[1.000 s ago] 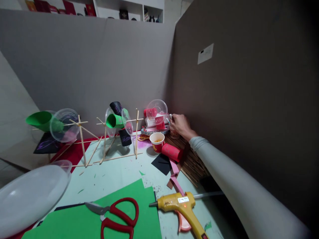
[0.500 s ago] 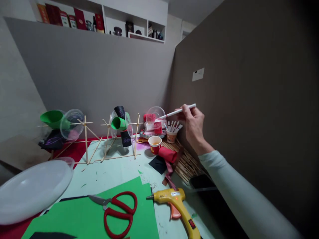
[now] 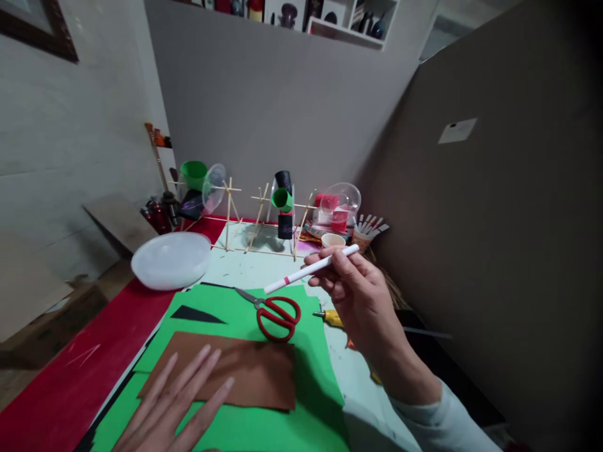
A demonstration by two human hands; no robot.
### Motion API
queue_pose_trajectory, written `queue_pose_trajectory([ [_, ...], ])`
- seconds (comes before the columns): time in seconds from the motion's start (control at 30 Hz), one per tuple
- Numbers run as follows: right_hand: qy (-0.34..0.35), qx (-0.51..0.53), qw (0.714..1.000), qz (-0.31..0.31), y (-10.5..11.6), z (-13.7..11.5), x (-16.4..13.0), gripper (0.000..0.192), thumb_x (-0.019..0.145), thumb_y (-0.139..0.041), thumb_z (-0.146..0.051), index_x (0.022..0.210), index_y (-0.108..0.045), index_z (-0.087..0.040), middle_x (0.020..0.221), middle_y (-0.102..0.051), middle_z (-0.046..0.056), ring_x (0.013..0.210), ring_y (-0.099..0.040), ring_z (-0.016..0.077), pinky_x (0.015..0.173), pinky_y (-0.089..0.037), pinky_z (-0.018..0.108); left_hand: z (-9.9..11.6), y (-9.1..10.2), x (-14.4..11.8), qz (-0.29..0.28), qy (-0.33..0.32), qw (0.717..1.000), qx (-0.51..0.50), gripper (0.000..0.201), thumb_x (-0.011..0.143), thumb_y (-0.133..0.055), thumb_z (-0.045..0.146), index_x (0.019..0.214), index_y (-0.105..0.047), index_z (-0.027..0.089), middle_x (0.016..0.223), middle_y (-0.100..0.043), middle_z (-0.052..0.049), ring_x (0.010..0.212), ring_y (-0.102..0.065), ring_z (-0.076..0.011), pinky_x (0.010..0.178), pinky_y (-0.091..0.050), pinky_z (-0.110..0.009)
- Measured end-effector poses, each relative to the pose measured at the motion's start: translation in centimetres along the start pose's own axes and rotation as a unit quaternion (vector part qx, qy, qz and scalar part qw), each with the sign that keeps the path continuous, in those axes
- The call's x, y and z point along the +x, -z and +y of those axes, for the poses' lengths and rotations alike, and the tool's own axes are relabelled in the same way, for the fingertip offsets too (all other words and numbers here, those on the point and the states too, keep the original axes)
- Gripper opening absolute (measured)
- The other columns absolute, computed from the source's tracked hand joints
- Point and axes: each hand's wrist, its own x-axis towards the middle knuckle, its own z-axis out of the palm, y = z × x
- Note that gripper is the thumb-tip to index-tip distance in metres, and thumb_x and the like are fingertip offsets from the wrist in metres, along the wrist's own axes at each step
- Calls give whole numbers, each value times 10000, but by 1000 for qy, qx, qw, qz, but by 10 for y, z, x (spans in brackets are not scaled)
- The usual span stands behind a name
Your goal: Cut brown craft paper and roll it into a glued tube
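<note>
Head view. The right hand [image 3: 362,292], its grip closed around a slim white pink-banded pen [image 3: 313,268], hovers toward two o'clock of the rectangular brown sheet [image 3: 257,376]; the left hand [image 3: 174,408] spreads open over its eight o'clock side. Apparent step: readying pen and sheet; marking calls for lowering the pen. Red-handled metal scissors [image 3: 280,317] crowd the top edge; bare green sheet [image 3: 318,383] leaves room at three o'clock.

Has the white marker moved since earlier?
Yes: the white marker, in the right hand, has come away from the marker cup, nearer the red-handled scissors.
</note>
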Motion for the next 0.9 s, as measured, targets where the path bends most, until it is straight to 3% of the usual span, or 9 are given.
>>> queue_pose_trajectory([
  [0.07, -24, 17, 999, -27, -11, 7, -12, 177, 862, -775, -342, 895, -728, -174, 899, -801, 61, 729, -734, 115, 700, -608, 197, 2, 13, 5, 14, 25, 999, -30, 561, 948, -570, 330, 1485, -484, 193, 1548, -513, -122, 1474, -405, -307, 1254, -177, -495],
  [0.13, -47, 17, 998, -45, -19, 15, -23, 156, 900, -738, -335, 921, -710, -183, 915, -797, 58, 762, -731, 121, 716, -596, 207, 8, 26, 14, 47, 64, 995, -55, 534, 951, -578, 283, 1467, -491, 178, 1461, -607, -97, 1451, -443, -253, 1249, -226, -415],
  [0.23, -78, -15, 993, -88, -32, 28, -37, 170, 950, -680, -361, 941, -683, -191, 885, -778, 44, 747, -688, 115, 708, -568, 220, 16, 39, 29, 91, 198, 974, -63, 520, 965, -602, 321, 1435, -478, 138, 1270, -719, -94, 1236, -636, -189, 1119, -408, -254],
  [0.3, -84, -59, 988, -116, -40, 36, -44, 209, 965, -657, -388, 918, -672, -185, 862, -763, 41, 739, -659, 114, 705, -553, 225, 18, 43, 41, 98, 271, 956, -58, 495, 966, -594, 437, 1365, -515, 155, 1167, -744, -89, 1057, -715, -187, 961, -516, -224],
  [0.4, -82, -89, 984, -134, -51, 45, -49, 255, 956, -661, -423, 885, -661, -178, 837, -756, 40, 730, -653, 114, 701, -547, 225, 17, 47, 54, 131, 273, 949, -94, 174, 1007, -536, 320, 1155, -559, 233, 954, -754, -26, 836, -737, -145, 774, -548, -189],
  [0.47, -83, -83, 984, -135, -55, 49, -49, 258, 944, -673, -428, 877, -660, -179, 812, -756, 34, 730, -659, 115, 686, -543, 215, 17, 48, 58, 157, 261, 945, -118, 82, 1005, -528, 222, 1076, -556, 250, 867, -733, 6, 753, -718, -121, 736, -532, -172],
  [0.73, -79, -80, 982, -149, -52, 55, -43, 243, 895, -719, -419, 858, -674, -184, 797, -763, 29, 706, -656, 118, 676, -530, 230, 21, 45, 61, 152, 350, 891, -245, 127, 1011, -500, 238, 970, -605, 297, 677, -599, 96, 536, -584, -75, 561, -457, -137],
  [0.9, -101, -47, 982, -151, -49, 56, -44, 168, 893, -723, -348, 868, -688, -186, 810, -766, 22, 715, -675, 109, 698, -526, 217, 22, 44, 64, 93, 398, 860, -305, 200, 991, -503, 303, 826, -608, 264, 583, -521, 87, 467, -520, -85, 479, -411, -157],
])
